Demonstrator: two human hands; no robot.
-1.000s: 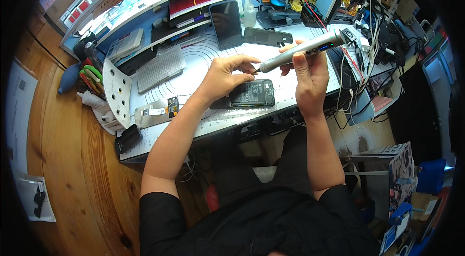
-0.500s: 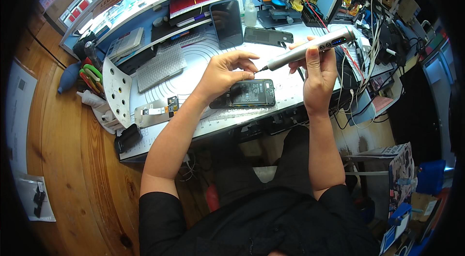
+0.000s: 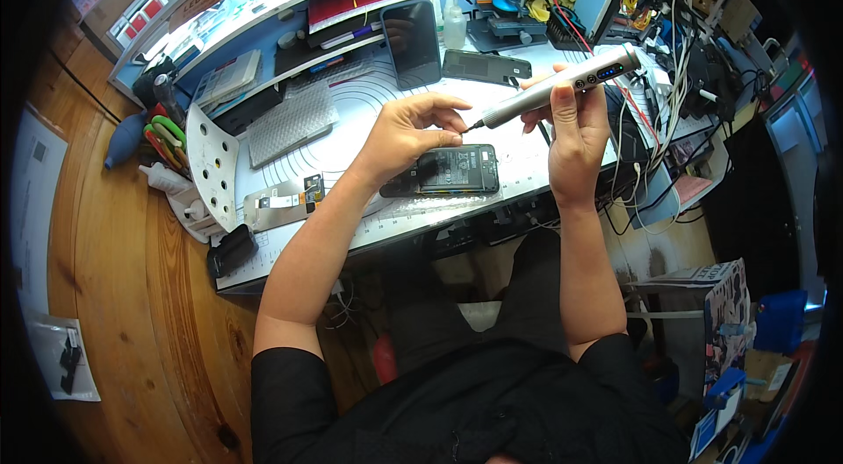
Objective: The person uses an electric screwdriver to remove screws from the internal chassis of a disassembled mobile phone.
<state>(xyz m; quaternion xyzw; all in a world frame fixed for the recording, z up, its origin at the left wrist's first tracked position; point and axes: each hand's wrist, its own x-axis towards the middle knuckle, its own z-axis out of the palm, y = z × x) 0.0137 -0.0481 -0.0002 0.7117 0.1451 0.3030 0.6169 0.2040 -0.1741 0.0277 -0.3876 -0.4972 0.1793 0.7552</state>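
Note:
A silver electric screwdriver [image 3: 529,101] with small buttons and a lit display is gripped in my right hand [image 3: 577,141], its thumb along the barrel. Its thin bit slants down to the left, ending at the fingertips of my left hand [image 3: 406,132]. Those left fingers are pinched together at the bit's tip; whatever is between them is too small to make out. Just below lies an opened phone [image 3: 458,170] with its dark battery showing. Part of its left side is hidden by my left hand.
A dark phone screen [image 3: 410,44] leans upright against the shelf, with a dark phone back cover [image 3: 486,66] beside it. Bubble wrap [image 3: 292,123] and a metal plate [image 3: 270,207] lie to the left. Cables [image 3: 645,143] crowd the right side. A perforated white holder [image 3: 213,167] stands at the left edge.
The screwdriver and my right hand have shifted very slightly to the left. My left hand and the opened phone have stayed in place.

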